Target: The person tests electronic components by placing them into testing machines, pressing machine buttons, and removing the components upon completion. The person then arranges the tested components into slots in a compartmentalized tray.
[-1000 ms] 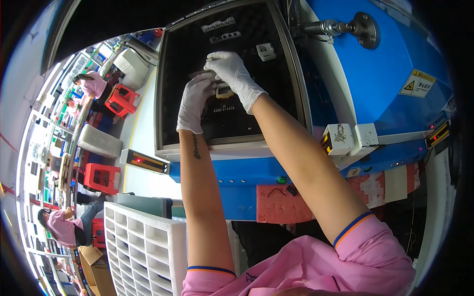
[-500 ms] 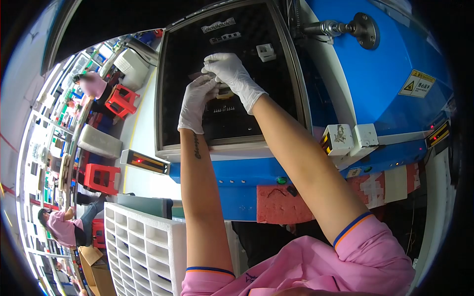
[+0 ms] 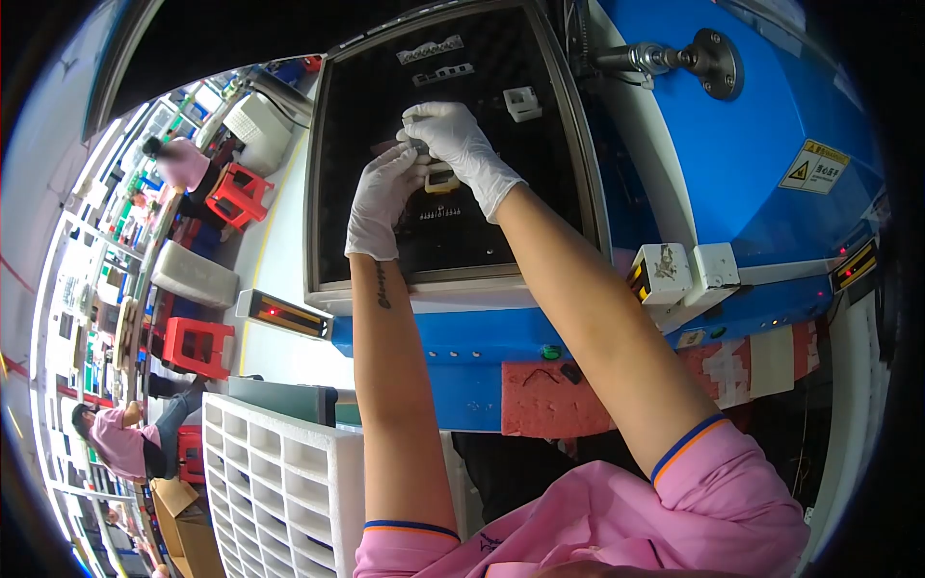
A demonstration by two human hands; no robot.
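My left hand, in a white glove, has its fingers pinched together over the dark panel inside a metal frame. Its fingertips meet those of my right hand, also gloved and closed. Something small and greyish shows between the fingertips, too small to name. Just below them lies a yellow and white part, with a row of small pale pins beneath it. Farther up the panel are a white square part, a slotted strip and a wavy strip.
A blue machine with a metal joint stands at the right. White blocks and a red mat lie near the front edge. A white foam grid is at lower left. People and red stools are farther left.
My fingers have shifted very slightly at the meeting point, showing more of the yellow and white part. The whole view has moved a little.
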